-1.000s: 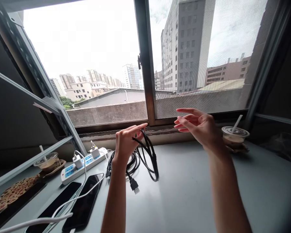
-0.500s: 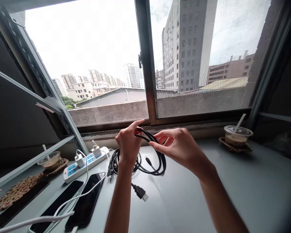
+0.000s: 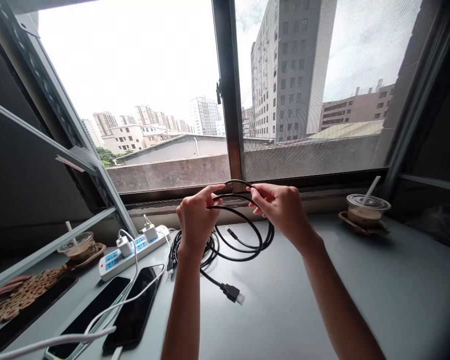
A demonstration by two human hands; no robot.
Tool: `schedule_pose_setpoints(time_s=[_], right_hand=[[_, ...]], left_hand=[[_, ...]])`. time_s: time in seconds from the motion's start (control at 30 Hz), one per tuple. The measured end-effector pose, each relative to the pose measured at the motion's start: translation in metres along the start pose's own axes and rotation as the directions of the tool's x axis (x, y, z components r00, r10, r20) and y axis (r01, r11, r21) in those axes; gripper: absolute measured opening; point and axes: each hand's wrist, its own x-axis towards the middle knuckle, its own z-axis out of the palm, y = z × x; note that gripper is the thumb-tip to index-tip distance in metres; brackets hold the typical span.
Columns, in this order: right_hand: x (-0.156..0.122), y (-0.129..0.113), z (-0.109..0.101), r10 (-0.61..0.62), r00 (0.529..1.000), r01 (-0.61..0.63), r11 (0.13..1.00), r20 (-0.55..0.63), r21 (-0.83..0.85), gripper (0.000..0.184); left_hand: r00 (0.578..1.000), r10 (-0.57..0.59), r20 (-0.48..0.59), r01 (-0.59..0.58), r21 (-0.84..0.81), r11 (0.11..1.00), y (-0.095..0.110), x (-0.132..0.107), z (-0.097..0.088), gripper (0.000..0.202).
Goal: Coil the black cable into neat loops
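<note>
A black USB cable [image 3: 260,244] hangs in loose loops between my two hands above the desk. My left hand [image 3: 198,215] is closed round the bunched side of the loops, its index finger stretched along the top strand. On the other side, my right hand [image 3: 279,207] pinches a strand between thumb and fingertips. The cable's large USB plug [image 3: 232,293] dangles below at the end of its lead, and a smaller plug [image 3: 231,232] shows inside the loops. Behind my left wrist lies another coil of black cable [image 3: 176,245] on the desk, partly hidden.
A white power strip [image 3: 135,250] with chargers stands at the left, white cords running over dark phones [image 3: 140,305]. Lidded drink cups stand at the far right [image 3: 367,212] and far left [image 3: 77,248]. A metal shelf post [image 3: 108,195] rises by the window. Another person's hand [image 3: 13,286] shows at the left edge.
The loops between my hands have spread wider. My right hand has moved up and slightly right with a strand, and the hanging plug has swung right. Another person's hand has appeared at far left.
</note>
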Motion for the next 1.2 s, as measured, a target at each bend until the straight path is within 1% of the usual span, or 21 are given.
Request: schedule_pose_setpoints(time_s=[0.07, 0.13, 0.2, 0.23, 0.3, 0.33, 0.4, 0.47, 0.53, 0.63, 0.67, 0.73, 0.8, 0.83, 0.87, 0.9, 0.97, 1.0, 1.1, 1.2], right_hand=[[0.006, 0.010, -0.002, 0.074, 0.997, -0.070, 0.983, -0.019, 0.169, 0.037], [0.011, 0.024, -0.009, 0.152, 0.987, -0.135, 0.951, -0.041, 0.277, 0.046], [0.016, 0.040, -0.021, 0.203, 0.974, -0.164, 0.939, -0.105, 0.303, 0.051], [0.018, 0.048, -0.028, 0.217, 0.962, -0.163, 0.942, -0.163, 0.294, 0.051], [0.019, 0.064, -0.044, 0.252, 0.924, -0.160, 0.938, -0.288, 0.309, 0.048], [0.019, 0.070, -0.052, 0.278, 0.906, -0.163, 0.925, -0.319, 0.342, 0.047], [0.015, 0.079, -0.067, 0.327, 0.883, -0.171, 0.893, -0.338, 0.417, 0.044], [0.009, 0.083, -0.080, 0.358, 0.872, -0.180, 0.869, -0.334, 0.461, 0.039], [0.002, 0.082, -0.091, 0.393, 0.869, -0.210, 0.843, -0.300, 0.496, 0.033], [-0.008, 0.076, -0.103, 0.452, 0.872, -0.274, 0.768, -0.187, 0.579, 0.026], [-0.010, 0.073, -0.106, 0.468, 0.873, -0.295, 0.732, -0.138, 0.615, 0.025], [-0.010, 0.067, -0.109, 0.483, 0.874, -0.324, 0.650, -0.044, 0.687, 0.023], [-0.007, 0.059, -0.105, 0.467, 0.882, -0.349, 0.564, 0.060, 0.748, 0.024], [-0.004, 0.054, -0.100, 0.442, 0.891, -0.358, 0.535, 0.108, 0.766, 0.025], [-0.002, 0.049, -0.094, 0.406, 0.902, -0.362, 0.518, 0.149, 0.775, 0.027], [0.001, 0.044, -0.087, 0.364, 0.912, -0.366, 0.520, 0.187, 0.772, 0.030], [0.005, 0.033, -0.069, 0.283, 0.921, -0.385, 0.555, 0.267, 0.737, 0.035], [0.006, 0.028, -0.060, 0.243, 0.916, -0.400, 0.584, 0.319, 0.706, 0.036], [0.006, 0.014, -0.035, 0.142, 0.882, -0.421, 0.669, 0.450, 0.612, 0.039], [0.002, 0.002, -0.017, 0.035, 0.846, -0.395, 0.711, 0.531, 0.582, 0.045]], left_hand=[[1.000, -0.020, -0.010, 0.020, -0.019, 1.000, -0.005, 0.001, -0.003, 0.028], [0.999, -0.041, -0.034, 0.041, 0.008, 0.999, -0.014, 0.003, -0.005, 0.025], [0.996, -0.049, -0.070, 0.053, 0.045, 0.998, -0.025, 0.006, -0.008, 0.023], [0.994, -0.051, -0.094, 0.056, 0.052, 0.997, -0.031, 0.008, -0.010, 0.022], [0.988, -0.055, -0.144, 0.060, 0.031, 0.998, -0.044, 0.010, -0.013, 0.019], [0.985, -0.059, -0.162, 0.061, 0.008, 0.998, -0.051, 0.011, -0.015, 0.019], [0.981, -0.073, -0.180, 0.068, -0.033, 0.997, -0.061, 0.013, -0.019, 0.021], [0.975, -0.093, -0.200, 0.087, -0.039, 0.995, -0.070, 0.013, -0.021, 0.023], [0.965, -0.129, -0.228, 0.130, -0.009, 0.991, -0.075, 0.012, -0.023, 0.024], [0.956, -0.191, -0.221, 0.192, -0.019, 0.981, -0.077, 0.012, -0.022, 0.028], [0.959, -0.199, -0.203, 0.192, -0.053, 0.980, -0.076, 0.012, -0.020, 0.029], [0.969, -0.177, -0.170, 0.156, -0.128, 0.979, -0.071, 0.012, -0.017, 0.030], [0.976, -0.141, -0.163, 0.114, -0.168, 0.979, -0.061, 0.012, -0.012, 0.030], [0.978, -0.129, -0.162, 0.100, -0.174, 0.980, -0.056, 0.011, -0.009, 0.030], [0.979, -0.123, -0.161, 0.094, -0.175, 0.980, -0.049, 0.011, -0.007, 0.031], [0.980, -0.123, -0.158, 0.095, -0.172, 0.980, -0.043, 0.010, -0.005, 0.031], [0.983, -0.116, -0.145, 0.092, -0.163, 0.982, -0.030, 0.008, -0.001, 0.032], [0.984, -0.108, -0.139, 0.086, -0.156, 0.984, -0.024, 0.007, 0.000, 0.032], [0.990, -0.075, -0.123, 0.058, -0.133, 0.989, -0.008, 0.003, 0.002, 0.029], [0.992, -0.067, -0.107, 0.056, -0.107, 0.993, 0.004, -0.002, 0.006, 0.026]])
